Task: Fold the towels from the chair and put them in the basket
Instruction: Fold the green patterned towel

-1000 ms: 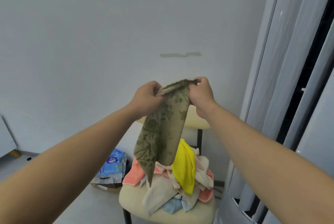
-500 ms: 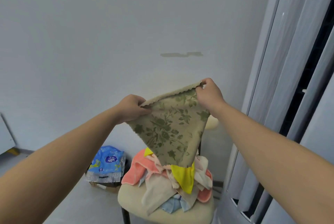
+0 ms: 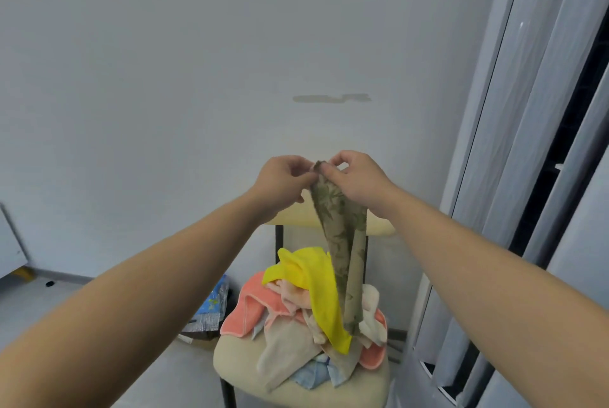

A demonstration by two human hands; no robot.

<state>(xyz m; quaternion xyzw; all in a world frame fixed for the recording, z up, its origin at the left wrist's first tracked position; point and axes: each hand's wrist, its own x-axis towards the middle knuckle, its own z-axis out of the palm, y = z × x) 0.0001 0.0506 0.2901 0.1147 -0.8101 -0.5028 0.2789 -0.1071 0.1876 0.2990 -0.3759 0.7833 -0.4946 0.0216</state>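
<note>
I hold an olive-green floral towel point(image 3: 342, 242) in the air above the chair. My left hand point(image 3: 283, 177) and my right hand point(image 3: 356, 177) are close together and both pinch its top corners, so it hangs down folded in a narrow strip. Below it, a cream chair point(image 3: 290, 388) carries a heap of towels: a yellow one point(image 3: 316, 289) on top, coral pink ones point(image 3: 247, 312), beige ones point(image 3: 286, 348) and a light blue one point(image 3: 313, 374). No basket is in view.
A plain white wall stands behind the chair. Pale curtains and a window frame point(image 3: 527, 177) fill the right side. A blue printed package point(image 3: 211, 308) lies on the floor left of the chair.
Half a second ago the towel was spread open between my hands. Now my hands have come together and the towel hangs folded in half lengthwise.
</note>
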